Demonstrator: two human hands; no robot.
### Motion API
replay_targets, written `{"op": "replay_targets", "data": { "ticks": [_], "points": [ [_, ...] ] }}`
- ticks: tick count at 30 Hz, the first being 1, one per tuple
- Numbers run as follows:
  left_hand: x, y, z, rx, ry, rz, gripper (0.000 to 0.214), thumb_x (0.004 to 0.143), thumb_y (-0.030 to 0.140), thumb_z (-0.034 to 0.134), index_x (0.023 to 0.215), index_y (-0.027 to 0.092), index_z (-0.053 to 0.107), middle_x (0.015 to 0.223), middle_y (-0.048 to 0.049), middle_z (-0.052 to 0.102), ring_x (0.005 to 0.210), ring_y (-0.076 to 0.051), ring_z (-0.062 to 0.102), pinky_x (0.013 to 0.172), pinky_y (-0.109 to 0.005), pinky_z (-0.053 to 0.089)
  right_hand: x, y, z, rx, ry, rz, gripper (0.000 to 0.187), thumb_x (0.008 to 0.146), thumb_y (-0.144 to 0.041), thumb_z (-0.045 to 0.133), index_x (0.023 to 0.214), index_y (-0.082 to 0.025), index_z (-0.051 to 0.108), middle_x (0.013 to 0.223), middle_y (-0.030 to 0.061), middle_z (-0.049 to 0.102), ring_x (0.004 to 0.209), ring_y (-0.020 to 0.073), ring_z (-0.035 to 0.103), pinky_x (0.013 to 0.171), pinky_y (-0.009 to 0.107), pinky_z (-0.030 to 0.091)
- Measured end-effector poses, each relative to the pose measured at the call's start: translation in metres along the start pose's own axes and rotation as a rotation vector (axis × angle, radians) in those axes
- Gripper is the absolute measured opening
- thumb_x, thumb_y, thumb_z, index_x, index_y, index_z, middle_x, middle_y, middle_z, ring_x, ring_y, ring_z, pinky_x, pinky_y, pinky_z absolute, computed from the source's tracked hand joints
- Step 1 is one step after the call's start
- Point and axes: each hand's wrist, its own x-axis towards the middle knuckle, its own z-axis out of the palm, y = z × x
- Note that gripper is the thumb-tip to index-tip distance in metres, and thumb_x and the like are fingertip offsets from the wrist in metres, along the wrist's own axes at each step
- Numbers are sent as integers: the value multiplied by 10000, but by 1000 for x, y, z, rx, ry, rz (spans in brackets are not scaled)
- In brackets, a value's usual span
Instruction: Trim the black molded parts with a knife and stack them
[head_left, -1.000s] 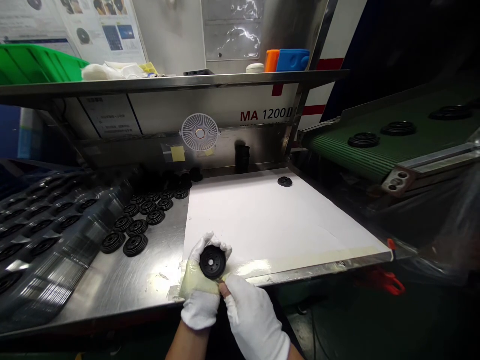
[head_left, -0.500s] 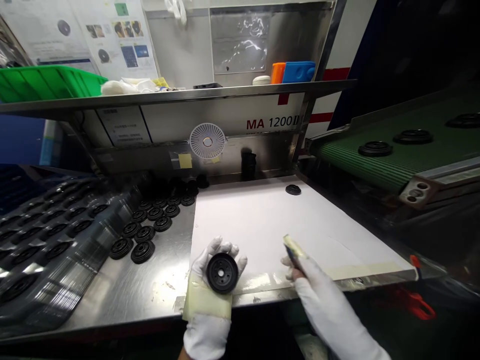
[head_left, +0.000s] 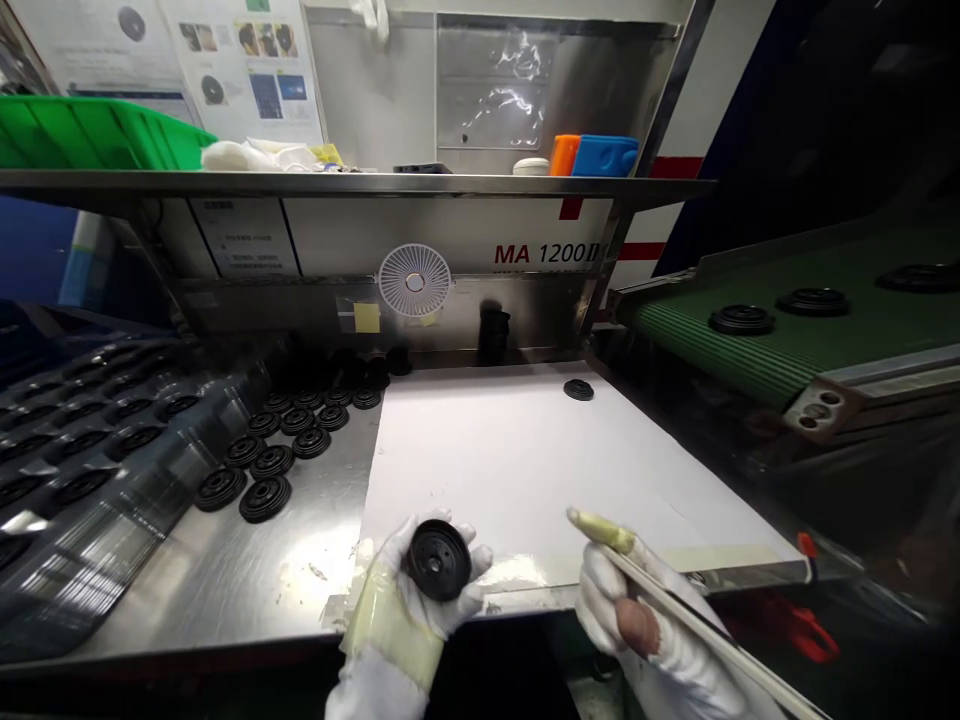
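Note:
My left hand [head_left: 409, 600], in a white glove with yellowish tape around palm and wrist, grips a round black wheel-like part [head_left: 439, 562]. Its recessed face, with a small central hole, is tilted up toward me. To the right, over the front edge of the white sheet [head_left: 480, 450], my right hand [head_left: 637, 600] is closed around a long, thin, pale stick-like tool [head_left: 724, 640]. Yellow tape wraps its extended index finger, and a bare thumb tip pokes out of the glove. Another black round part [head_left: 578, 389] lies at the sheet's far right.
Several black round parts [head_left: 271, 461] lie on the metal table left of the sheet, beside clear plastic trays [head_left: 165, 490] holding more. A green conveyor [head_left: 690, 345] carries parts at right. A shelf [head_left: 465, 186] and small fan [head_left: 415, 282] are behind.
My left hand has shifted slightly left and down, tilting the black part. My right hand has turned and come lower, so the pale tool now shows along it. The view has shifted a little.

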Motion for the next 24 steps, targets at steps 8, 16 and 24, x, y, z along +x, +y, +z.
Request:
{"op": "replay_targets", "data": {
  "ticks": [8,16,24],
  "points": [
    [-13,-12,-3,207,-41,179,341,767,422,525,960,149,592,738,-80,620,504,-180,581,310,-226,360,-12,3,38,96,-216,245,393,668,-489,692,896,-169,696,538,16,623,470,148,572,481,271,480],
    [-27,-14,1,303,-122,111,368,818,465,413,773,144,588,452,-47,537,406,-175,518,326,-221,311,-16,3,66,51,-309,306,356,679,-442,697,515,-132,640,452,28,603,352,98,508,382,203,426],
    [-33,-13,-11,588,96,712,260,732,13,497,805,183,680,817,-46,637,803,-167,559,701,-193,453,-36,7,81,122,-17,363,340,636,-449,737,705,-145,601,469,-14,592,376,92,517,369,185,436]
  ]
}}
